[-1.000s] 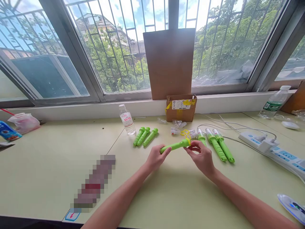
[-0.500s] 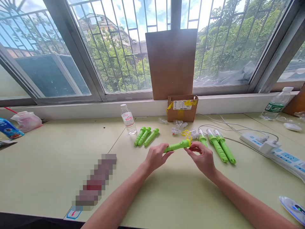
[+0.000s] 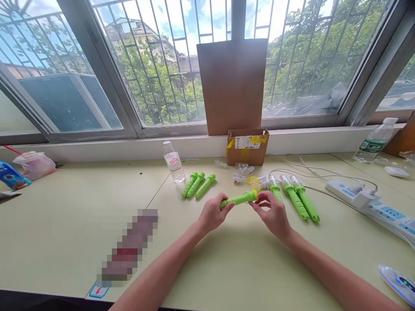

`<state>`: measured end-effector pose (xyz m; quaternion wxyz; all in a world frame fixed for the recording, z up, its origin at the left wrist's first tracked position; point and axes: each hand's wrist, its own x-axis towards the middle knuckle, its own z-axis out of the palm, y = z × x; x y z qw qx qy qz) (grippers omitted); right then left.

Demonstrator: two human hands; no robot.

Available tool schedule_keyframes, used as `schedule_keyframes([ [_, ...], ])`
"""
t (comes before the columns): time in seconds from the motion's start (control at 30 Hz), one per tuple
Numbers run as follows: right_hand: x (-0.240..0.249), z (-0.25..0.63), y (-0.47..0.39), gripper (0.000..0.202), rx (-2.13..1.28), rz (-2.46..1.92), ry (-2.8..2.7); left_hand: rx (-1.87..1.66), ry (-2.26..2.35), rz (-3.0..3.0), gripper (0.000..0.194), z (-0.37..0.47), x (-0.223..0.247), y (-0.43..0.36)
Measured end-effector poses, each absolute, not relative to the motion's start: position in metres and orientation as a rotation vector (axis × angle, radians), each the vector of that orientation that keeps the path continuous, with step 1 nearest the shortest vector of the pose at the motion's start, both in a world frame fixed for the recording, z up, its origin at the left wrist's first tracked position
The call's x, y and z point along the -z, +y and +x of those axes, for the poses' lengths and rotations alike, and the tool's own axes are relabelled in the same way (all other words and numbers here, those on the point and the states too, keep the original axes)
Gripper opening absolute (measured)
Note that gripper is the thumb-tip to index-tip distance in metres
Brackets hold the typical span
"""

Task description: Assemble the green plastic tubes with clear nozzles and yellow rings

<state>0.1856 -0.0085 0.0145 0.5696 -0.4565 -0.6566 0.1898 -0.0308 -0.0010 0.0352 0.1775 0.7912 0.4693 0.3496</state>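
Note:
A green plastic handle point(image 3: 239, 199), shaped like a flashlight body, is held nearly level above the table. My left hand point(image 3: 212, 212) is closed around its left end. At its other end sits a yellow ring point(image 3: 254, 195), which the fingers of my right hand point(image 3: 272, 212) pinch at the rim; the fingertips are partly hidden. Several similar green handles point(image 3: 205, 186) lie just beyond my left hand. To the right of my right hand lie green sticks with clear tops point(image 3: 295, 199). Loose yellow rings point(image 3: 253, 180) and clear plastic caps point(image 3: 239, 177) lie behind the held handle.
A small cardboard box point(image 3: 248, 149) stands against the sill, with a water bottle point(image 3: 175, 163) left of it. On the right are a white power strip point(image 3: 385, 210) with cables and another bottle point(image 3: 374, 142). A pixelated patch point(image 3: 129, 246) covers something at the left front.
Both hands and the green handle have barely shifted. The handle tilts about the same, and my right fingers stay at the yellow ring.

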Motion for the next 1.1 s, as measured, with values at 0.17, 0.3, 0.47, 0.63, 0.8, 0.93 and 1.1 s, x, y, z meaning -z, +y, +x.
schedule_keyframes([
  [0.17, -0.0148, 0.1859, -0.0082, 0.026, -0.446, -1.044, -1.535, -0.939, 1.311, 2.159, 0.03, -0.0312, -0.0375, -0.0008],
  [0.3, -0.0138, 0.1868, -0.0075, 0.024, -0.442, -1.008, -1.538, -0.881, 1.36, 2.232, 0.033, -0.0326, -0.0362, -0.0006],
  [0.47, -0.0132, 0.1869, -0.0076, 0.022, -0.43, -0.986, -1.533, -0.884, 1.413, 2.335, 0.031, -0.032, -0.0339, -0.0012],
  [0.63, -0.0131, 0.1876, -0.0075, 0.025, -0.451, -0.954, -1.576, -0.923, 1.413, 2.326, 0.027, -0.032, -0.038, -0.0034],
  [0.8, -0.0111, 0.188, -0.0058, 0.022, -0.419, -0.977, -1.602, -0.919, 1.385, 2.224, 0.029, -0.0316, -0.0406, -0.0046],
  [0.93, -0.0108, 0.1868, -0.0066, 0.022, -0.387, -0.987, -1.604, -0.915, 1.353, 2.158, 0.03, -0.0308, -0.0411, -0.0048],
  [1.1, -0.014, 0.1855, -0.0084, 0.021, -0.394, -0.993, -1.608, -0.909, 1.342, 2.125, 0.031, -0.0311, -0.0418, -0.0046],
])
